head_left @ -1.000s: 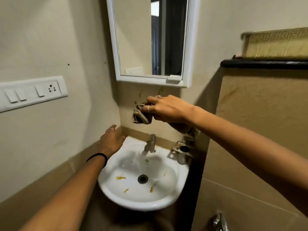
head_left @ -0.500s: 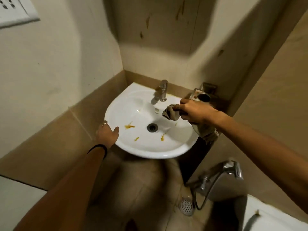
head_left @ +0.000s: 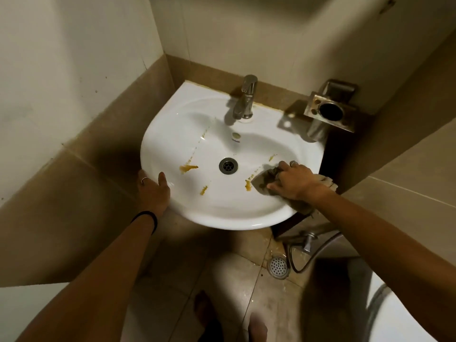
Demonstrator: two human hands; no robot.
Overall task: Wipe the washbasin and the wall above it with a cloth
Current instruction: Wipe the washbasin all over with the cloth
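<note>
A white washbasin (head_left: 214, 208) sits in the corner, with several yellow-brown stains (head_left: 188, 168) around its drain (head_left: 228, 165). My right hand (head_left: 292, 180) presses a crumpled grey-brown cloth (head_left: 262, 181) onto the right inner slope of the bowl, fingers curled over it. The cloth trails under my wrist over the basin's right rim. My left hand (head_left: 153, 191) rests on the basin's left front rim, thumb on top, fingers relaxed. The wall above (head_left: 246, 33) is pale and its upper part lies outside the view.
A chrome tap (head_left: 244, 98) stands at the back of the basin. A metal holder (head_left: 330, 112) is fixed to the wall at right. Below right are a hand-shower hose (head_left: 306, 243), a floor drain (head_left: 278, 266) and a white toilet rim (head_left: 394, 314).
My view has dropped from the mirror and wall to the basin. My right hand carried the cloth down from the wall into the bowl. My left hand slid along the rim toward the front.
</note>
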